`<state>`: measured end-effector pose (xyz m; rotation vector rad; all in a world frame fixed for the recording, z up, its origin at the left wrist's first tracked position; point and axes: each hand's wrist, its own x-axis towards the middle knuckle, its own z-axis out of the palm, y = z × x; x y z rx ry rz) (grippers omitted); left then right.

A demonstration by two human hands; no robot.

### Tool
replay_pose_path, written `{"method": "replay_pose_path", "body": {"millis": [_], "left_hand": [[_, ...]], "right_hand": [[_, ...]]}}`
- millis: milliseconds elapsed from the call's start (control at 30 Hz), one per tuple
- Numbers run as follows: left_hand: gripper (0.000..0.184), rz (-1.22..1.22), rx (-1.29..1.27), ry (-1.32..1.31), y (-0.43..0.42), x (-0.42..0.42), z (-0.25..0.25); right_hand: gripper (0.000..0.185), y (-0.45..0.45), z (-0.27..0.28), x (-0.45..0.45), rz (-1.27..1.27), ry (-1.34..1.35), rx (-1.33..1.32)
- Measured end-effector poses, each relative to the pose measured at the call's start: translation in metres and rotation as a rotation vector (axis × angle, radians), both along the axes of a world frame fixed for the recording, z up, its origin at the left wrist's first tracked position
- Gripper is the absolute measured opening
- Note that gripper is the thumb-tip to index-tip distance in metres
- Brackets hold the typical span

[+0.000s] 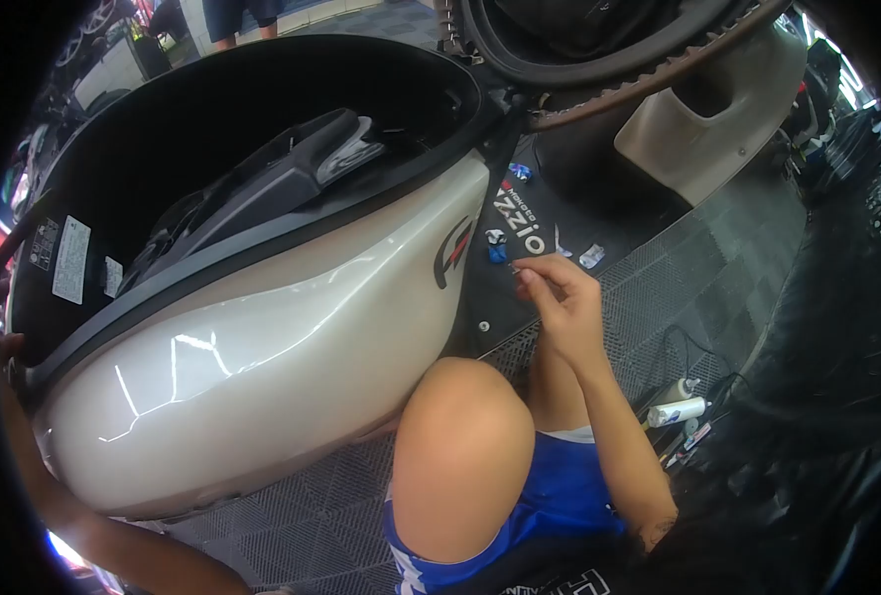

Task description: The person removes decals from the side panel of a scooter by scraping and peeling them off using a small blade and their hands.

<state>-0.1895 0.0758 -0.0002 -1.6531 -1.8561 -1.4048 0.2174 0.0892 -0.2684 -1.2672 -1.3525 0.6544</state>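
Note:
My right hand (pixel 565 302) is raised over the black footboard mat (pixel 520 297) of a scooter, thumb and forefinger pinched together. Whatever is between those fingertips is too small to make out. Just beyond them lies a crumpled blue and silver wrapper (pixel 498 248), beside white lettering on the mat. At the far left edge, my left hand (pixel 7 342) is by the rear of the pale glossy side panel (pixel 262 347), near the black rim. Its fingers are dark and mostly hidden. The panel carries a red and black emblem (pixel 453 255).
An open black storage bin (pixel 212 119) holds loose black plastic parts (pixel 292 169). White scraps (pixel 591 257) lie on the mat, and a small round washer-like piece (pixel 484 326). White bottles (pixel 677 413) and a cable are on the tiled floor at right. A person's legs (pixel 242 25) show behind.

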Motion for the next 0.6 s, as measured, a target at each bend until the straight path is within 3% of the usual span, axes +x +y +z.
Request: {"method": "replay_pose_path", "body": {"millis": [100,167,233,300,433,600], "left_hand": [[0.032,0.038,-0.044,-0.036,0.000,0.001,0.002],[0.033,0.087,-0.090,-0.020,-0.003,0.001,0.005],[0.032,0.122,-0.070,0.522,0.004,-0.082,-0.015],[0.041,0.153,-0.087,0.710,0.003,-0.118,-0.019],[0.032,-0.015,0.023,0.322,0.015,-0.103,-0.017],[0.029,-0.025,0.089,0.179,0.017,-0.090,-0.019]], "right_hand": [[0.014,0.020,-0.071,0.051,-0.054,0.011,-0.103],[0.013,0.018,-0.087,0.068,-0.097,0.059,-0.262],[0.012,0.019,-0.094,0.077,-0.122,0.086,-0.338],[0.012,0.028,-0.099,0.075,-0.131,0.115,-0.326],[0.011,0.044,-0.098,0.078,-0.205,-0.055,-0.232],[0.021,0.064,-0.099,0.075,-0.247,-0.218,-0.154]]}}
